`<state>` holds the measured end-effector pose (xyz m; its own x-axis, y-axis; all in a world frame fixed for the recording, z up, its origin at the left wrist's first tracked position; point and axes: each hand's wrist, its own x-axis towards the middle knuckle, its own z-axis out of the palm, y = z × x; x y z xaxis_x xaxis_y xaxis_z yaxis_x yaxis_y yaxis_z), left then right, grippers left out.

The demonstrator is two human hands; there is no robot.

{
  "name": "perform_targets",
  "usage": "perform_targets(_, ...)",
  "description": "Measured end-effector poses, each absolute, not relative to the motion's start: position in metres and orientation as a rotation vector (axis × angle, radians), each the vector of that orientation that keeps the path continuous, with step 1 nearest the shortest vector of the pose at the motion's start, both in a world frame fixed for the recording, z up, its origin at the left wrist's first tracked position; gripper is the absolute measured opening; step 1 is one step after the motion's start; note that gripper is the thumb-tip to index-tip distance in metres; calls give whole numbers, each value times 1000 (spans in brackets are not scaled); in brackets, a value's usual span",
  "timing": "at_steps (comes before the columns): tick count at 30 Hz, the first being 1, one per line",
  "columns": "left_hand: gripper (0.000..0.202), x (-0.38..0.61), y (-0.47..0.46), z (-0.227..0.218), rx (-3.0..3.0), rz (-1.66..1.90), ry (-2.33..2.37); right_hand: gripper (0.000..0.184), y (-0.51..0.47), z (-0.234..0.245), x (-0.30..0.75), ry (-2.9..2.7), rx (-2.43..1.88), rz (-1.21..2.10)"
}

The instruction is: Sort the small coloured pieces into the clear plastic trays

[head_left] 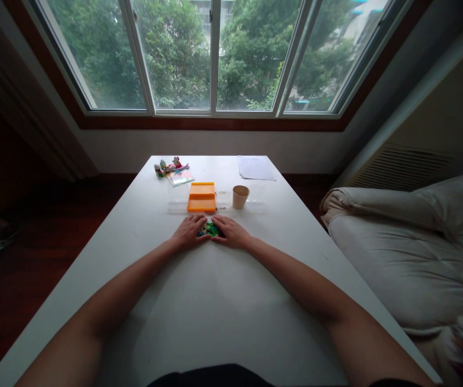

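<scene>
On the counter [223, 301], just short of the orange tray [201, 205], your left hand [189, 231] and right hand [232, 232] cup inward—whether either grip holds any, I cannot tell—around the pieces [212, 229], seemingly mostly gathered, but loose between them.

We're peering through dim light here, with soft daylight pouring in from the window [214, 64] ahead, and the greenery [90, 54] outside is looking pale and hazy. The white desk [223, 301] is glowing brightest toward its far end, while faint shadows are spreading beside the forearms [132, 282]. The upper corners are sinking toward black, the wide lens is stretching the edges, and we're losing detail in the small pieces [212, 230].
</scene>
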<state>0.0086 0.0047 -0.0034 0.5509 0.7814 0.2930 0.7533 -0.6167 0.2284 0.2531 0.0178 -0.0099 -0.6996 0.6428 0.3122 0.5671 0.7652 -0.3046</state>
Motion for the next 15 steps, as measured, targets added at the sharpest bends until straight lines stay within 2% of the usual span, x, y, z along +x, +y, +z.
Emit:
perform_targets(9,50,4,20,1,2725,634,1222,73,34,-14,252,-2557,-933,267)
perform_targets(15,41,6,24,3,2730,658,1218,61,34,-12,252,-2527,-913,261)
